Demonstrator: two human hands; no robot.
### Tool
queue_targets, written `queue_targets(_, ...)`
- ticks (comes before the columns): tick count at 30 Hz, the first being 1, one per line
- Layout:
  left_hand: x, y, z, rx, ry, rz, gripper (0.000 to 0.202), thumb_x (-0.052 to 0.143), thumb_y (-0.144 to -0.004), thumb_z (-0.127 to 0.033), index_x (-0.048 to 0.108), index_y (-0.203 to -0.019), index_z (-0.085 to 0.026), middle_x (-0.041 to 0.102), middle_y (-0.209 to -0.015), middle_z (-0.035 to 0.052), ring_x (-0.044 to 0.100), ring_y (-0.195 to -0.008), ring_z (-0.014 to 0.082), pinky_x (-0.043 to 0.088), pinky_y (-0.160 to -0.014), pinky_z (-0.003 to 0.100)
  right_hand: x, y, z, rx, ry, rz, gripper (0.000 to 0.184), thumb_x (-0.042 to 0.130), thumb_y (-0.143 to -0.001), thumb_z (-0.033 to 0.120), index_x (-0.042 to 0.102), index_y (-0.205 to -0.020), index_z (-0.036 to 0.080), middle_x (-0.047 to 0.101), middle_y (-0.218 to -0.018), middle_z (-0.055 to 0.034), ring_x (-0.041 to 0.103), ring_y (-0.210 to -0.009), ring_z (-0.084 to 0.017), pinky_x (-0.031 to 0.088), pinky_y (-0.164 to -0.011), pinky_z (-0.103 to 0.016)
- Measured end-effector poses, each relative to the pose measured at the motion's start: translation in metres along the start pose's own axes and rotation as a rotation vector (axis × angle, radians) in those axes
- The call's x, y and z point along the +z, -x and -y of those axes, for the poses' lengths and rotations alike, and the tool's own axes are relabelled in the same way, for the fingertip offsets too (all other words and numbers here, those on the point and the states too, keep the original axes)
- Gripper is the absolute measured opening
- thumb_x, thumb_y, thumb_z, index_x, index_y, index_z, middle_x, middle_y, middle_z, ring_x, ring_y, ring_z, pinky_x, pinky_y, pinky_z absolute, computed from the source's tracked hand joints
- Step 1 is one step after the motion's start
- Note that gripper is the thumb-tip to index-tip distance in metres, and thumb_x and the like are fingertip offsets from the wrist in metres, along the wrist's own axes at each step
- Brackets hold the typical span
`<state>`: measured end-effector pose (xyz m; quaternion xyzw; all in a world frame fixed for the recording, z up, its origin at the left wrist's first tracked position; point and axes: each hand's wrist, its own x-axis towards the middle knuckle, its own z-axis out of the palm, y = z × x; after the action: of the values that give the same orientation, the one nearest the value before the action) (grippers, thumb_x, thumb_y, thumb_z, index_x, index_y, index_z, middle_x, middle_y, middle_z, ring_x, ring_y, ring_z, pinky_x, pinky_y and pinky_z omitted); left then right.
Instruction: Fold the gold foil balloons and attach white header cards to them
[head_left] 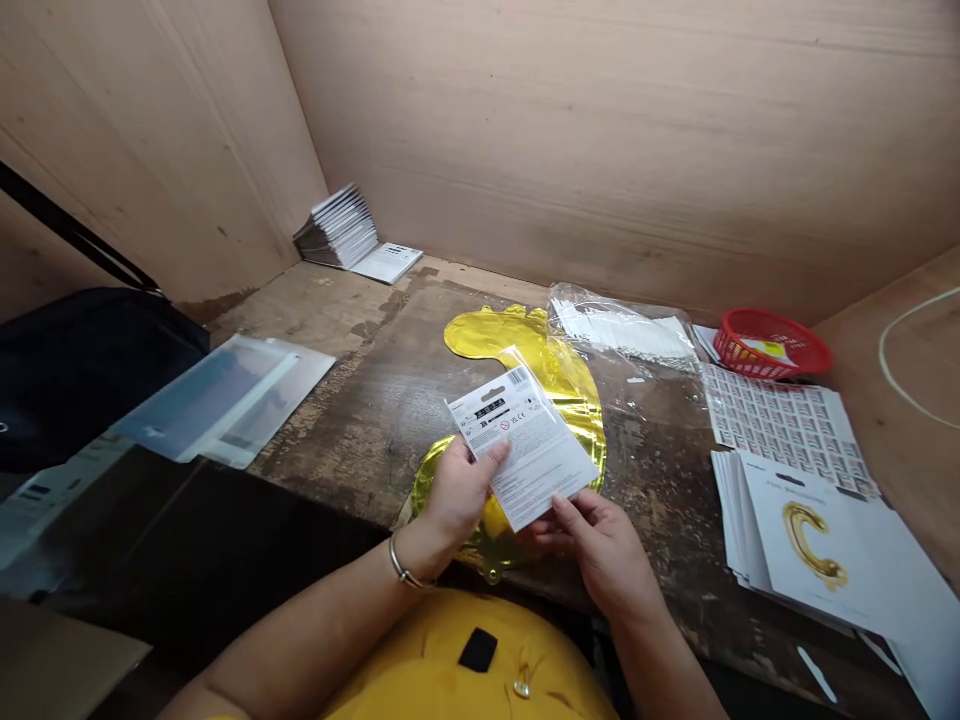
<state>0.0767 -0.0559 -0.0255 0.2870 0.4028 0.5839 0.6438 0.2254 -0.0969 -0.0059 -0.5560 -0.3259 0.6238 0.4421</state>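
My left hand [459, 492] and my right hand [600, 545] together hold a white printed card [525, 445] in a clear sleeve, tilted above the worn wooden table [360, 400]. The left thumb presses on the card's left edge. The right fingers pinch its lower right corner. Under the card lies a flat gold foil balloon [525, 345], curved like a letter. A metal bangle sits on my left wrist.
At the right lie a stack of white cards showing a gold letter C [814, 540], a barcode sticker sheet [784, 425], a red basket [772, 345] and clear bags [622, 330]. More card stacks [341, 230] stand at the back left; clear sleeves [217, 395] and a black bag [75, 360] at the left.
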Motion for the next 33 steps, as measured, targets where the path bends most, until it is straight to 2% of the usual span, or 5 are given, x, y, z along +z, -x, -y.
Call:
queue_targets(16,-0.010,0.012,0.000,-0.108,-0.129,0.114,0.041,0.078,-0.073,-0.043,0.072,-0.097,-0.010,0.074,-0.101,0.0140,0.070,-0.090,0.0262,0.055,-0.085,0.038,0.017,0.002,-0.010,0.005,-0.031,-0.102,0.048,0.082,-0.057,0.059,0.063,-0.064,0.015,0.066,-0.057,-0.0024,0.061,-0.045,-0.013,0.054,-0.045,-0.024)
queue_targets(20,-0.016,0.004,-0.017,-0.156,0.006,0.118,0.043,0.082,-0.069,-0.037,0.070,-0.101,-0.012,0.072,-0.108,0.0131,0.069,-0.094,0.0267,0.055,-0.089,0.040,-0.007,0.008,0.011,-0.025,0.292,0.038,0.049,0.068,-0.072,0.063,0.066,-0.072,0.015,0.067,-0.062,-0.0047,0.062,-0.051,-0.015,0.053,-0.049,-0.027)
queue_targets(24,-0.017,-0.005,-0.032,-0.289,0.028,0.131,0.047,0.086,-0.061,-0.029,0.069,-0.101,-0.012,0.073,-0.107,0.0132,0.069,-0.095,0.0285,0.055,-0.091,0.043,-0.035,0.009,0.034,-0.345,0.496,-0.325,0.038,0.064,-0.080,0.053,0.065,-0.097,0.019,0.070,-0.082,-0.0042,0.064,-0.070,-0.016,0.054,-0.062,-0.027)
queue_targets(27,-0.016,-0.007,-0.035,-0.333,-0.087,0.290,0.051,0.082,-0.065,-0.035,0.067,-0.107,-0.011,0.071,-0.111,0.0167,0.069,-0.098,0.0317,0.054,-0.092,0.047,-0.035,0.000,0.036,-0.207,0.371,-0.109,0.036,0.070,-0.073,0.049,0.064,-0.091,0.018,0.069,-0.073,-0.0028,0.062,-0.058,-0.015,0.052,-0.055,-0.028)
queue_targets(33,-0.016,-0.015,-0.044,0.293,-1.120,0.344,0.073,0.072,-0.073,-0.048,0.051,-0.135,-0.017,0.046,-0.146,0.0185,0.047,-0.131,0.0384,0.034,-0.109,0.058,-0.026,-0.018,0.010,-0.067,0.222,-0.120,0.034,0.071,-0.065,0.049,0.054,-0.074,0.021,0.053,-0.045,0.0073,0.047,-0.035,-0.010,0.041,-0.038,-0.022)
